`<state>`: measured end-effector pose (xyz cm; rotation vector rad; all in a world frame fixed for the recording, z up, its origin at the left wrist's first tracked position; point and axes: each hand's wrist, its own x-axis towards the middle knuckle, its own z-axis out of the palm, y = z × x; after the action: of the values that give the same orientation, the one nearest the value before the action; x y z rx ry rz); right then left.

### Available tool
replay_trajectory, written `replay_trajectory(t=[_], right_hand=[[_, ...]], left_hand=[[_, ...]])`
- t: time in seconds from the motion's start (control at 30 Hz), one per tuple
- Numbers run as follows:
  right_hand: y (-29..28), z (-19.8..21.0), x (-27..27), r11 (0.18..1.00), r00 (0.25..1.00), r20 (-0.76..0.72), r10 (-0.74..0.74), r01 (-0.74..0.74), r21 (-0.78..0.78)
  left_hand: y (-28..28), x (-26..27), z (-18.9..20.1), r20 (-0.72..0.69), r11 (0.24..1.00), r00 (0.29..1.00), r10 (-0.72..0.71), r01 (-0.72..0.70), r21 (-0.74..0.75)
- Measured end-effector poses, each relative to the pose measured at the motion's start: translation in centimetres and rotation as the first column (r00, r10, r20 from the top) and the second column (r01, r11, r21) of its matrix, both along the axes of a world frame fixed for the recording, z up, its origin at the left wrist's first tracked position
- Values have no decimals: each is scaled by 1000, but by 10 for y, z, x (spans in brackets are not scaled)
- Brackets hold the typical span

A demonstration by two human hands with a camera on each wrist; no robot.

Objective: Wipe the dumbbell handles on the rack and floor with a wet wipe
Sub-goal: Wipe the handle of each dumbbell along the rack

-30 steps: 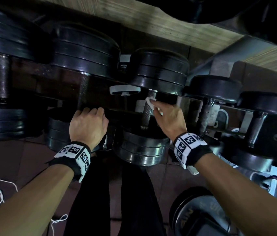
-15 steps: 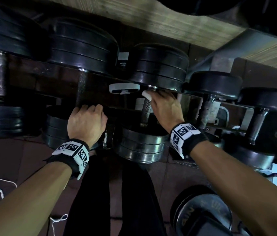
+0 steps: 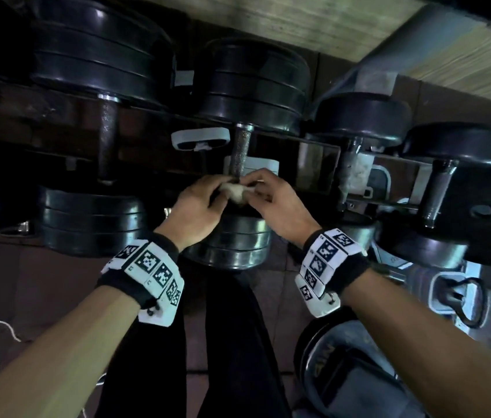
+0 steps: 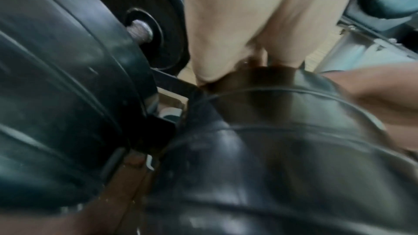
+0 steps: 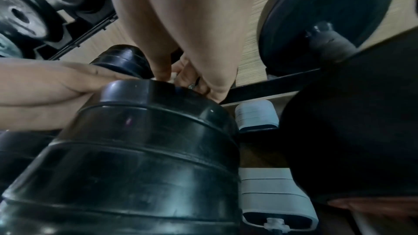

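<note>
White wet wipe (image 3: 236, 190) is pinched between the fingertips of the left hand (image 3: 197, 203) and the right hand (image 3: 280, 203), at the near end of the metal handle (image 3: 239, 150) of the middle dumbbell (image 3: 250, 89) on the rack (image 3: 318, 144).

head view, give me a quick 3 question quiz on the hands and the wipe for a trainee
1. True or false: only the right hand touches the wet wipe.
2. Multiple choice: where is the wipe? A) at the lower end of the middle dumbbell handle, B) on the floor, C) on the far-left handle.
3. Fill in: the left hand and right hand meet above the middle dumbbell's ____ weight stack.

Key: 1 false, both hands pinch it; 2 A; 3 lower (near).
</note>
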<state>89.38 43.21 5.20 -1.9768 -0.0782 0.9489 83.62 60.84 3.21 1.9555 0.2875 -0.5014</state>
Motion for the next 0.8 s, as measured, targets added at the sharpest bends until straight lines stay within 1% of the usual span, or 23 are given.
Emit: replay_trajectory(t=[0.1,0.2,0.23,0.27,0.3,0.33,0.37,0.4,0.43,0.47,0.5,0.53,0.6,0.67,0.73,0.8], right_hand=[[-11,4,-5,984,986,-56,-159,163,74],[-15,7,-10,973,976,-75,-205,212,93],[-16,8,-12,971,974,-86,-207,216,100],[-18,8,-12,969,972,-94,-214,223,103],[-22,9,-11,968,970,-90,-226,234,93],[-28,10,-9,968,969,-64,-238,242,64],[-37,9,-8,972,972,2,-234,234,-2],[-50,7,-7,973,975,103,-198,208,-98],[-66,2,-8,961,969,210,-130,175,-216],[-83,-4,-10,928,954,295,-47,151,-341],[-99,-9,-13,884,933,359,32,142,-446],[-113,-15,-18,851,902,419,98,142,-506],[-125,-25,-28,827,820,537,199,153,-540],[-121,-32,-31,805,769,603,210,214,-553],[-111,-36,-29,746,758,623,194,298,-595],[-104,-39,-26,685,769,613,184,347,-641]], left_hand=[[0,5,6,-21,1000,999,-25,25,1],[-2,16,12,-84,992,989,-123,122,-21],[-4,19,12,-101,989,984,-146,146,-4],[-4,24,12,-106,990,986,-131,135,29],[-2,30,10,-96,992,993,-70,80,95],[3,38,6,-67,981,997,27,-14,192],[9,47,2,-16,948,991,132,-122,293],[15,55,-1,44,903,978,205,-206,377],[18,64,-4,91,867,969,228,-245,434],[18,73,-7,117,854,971,210,-241,462],[15,81,-10,126,859,977,172,-211,467],[9,88,-12,128,871,984,125,-171,461],[-6,94,-12,131,895,991,25,-81,439],[-12,90,-7,163,896,986,-42,-35,442],[-10,78,-4,164,887,981,-102,15,461],[-7,60,-5,40,879,987,-152,117,462]])
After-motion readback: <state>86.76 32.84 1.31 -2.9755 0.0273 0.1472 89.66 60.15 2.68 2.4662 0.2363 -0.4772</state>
